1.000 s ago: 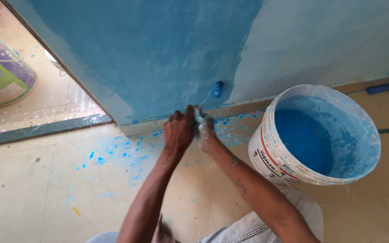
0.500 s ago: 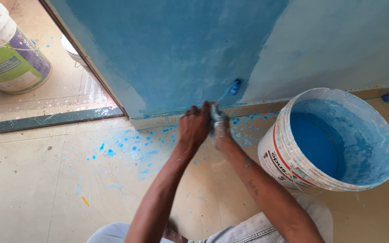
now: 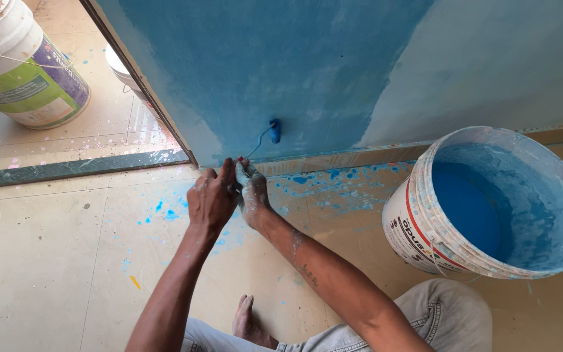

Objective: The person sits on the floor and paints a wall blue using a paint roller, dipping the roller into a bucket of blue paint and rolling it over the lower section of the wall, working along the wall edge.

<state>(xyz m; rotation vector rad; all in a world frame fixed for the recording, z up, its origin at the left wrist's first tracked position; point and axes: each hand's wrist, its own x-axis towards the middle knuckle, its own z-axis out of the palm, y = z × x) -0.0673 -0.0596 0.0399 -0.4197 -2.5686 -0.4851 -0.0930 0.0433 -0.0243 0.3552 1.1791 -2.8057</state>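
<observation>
a: at the far left stood a white bucket with a green and purple label (image 3: 24, 68), past the dark threshold strip (image 3: 76, 168); nobody touched it. what were the hands doing?

b: the left hand (image 3: 211, 199) was closed, knuckles up, over the handle end of a small paint roller (image 3: 274, 130). just beside it, touching it, the paint-smeared right hand (image 3: 251, 192) was clenched on the same handle. both forearms ran up from the lower edge and met low in front of the blue wall (image 3: 281, 65).

a: and the roller itself?

b: its blue sleeve stood upright against the wall, just above the skirting strip (image 3: 333, 158), on a thin bent wire leading back to the hands.

a: how would that low stroke be done well?

b: as a judgement: with light, even pressure, the sleeve flat to the wall, strokes short and kept off the strip. the speckled floor (image 3: 53, 261) suggested drips came easily.

a: to the right?

b: an open white bucket of blue paint (image 3: 425, 225) sat near the right arm, apart from it. a bare foot (image 3: 245, 319) showed between the arms.
</observation>
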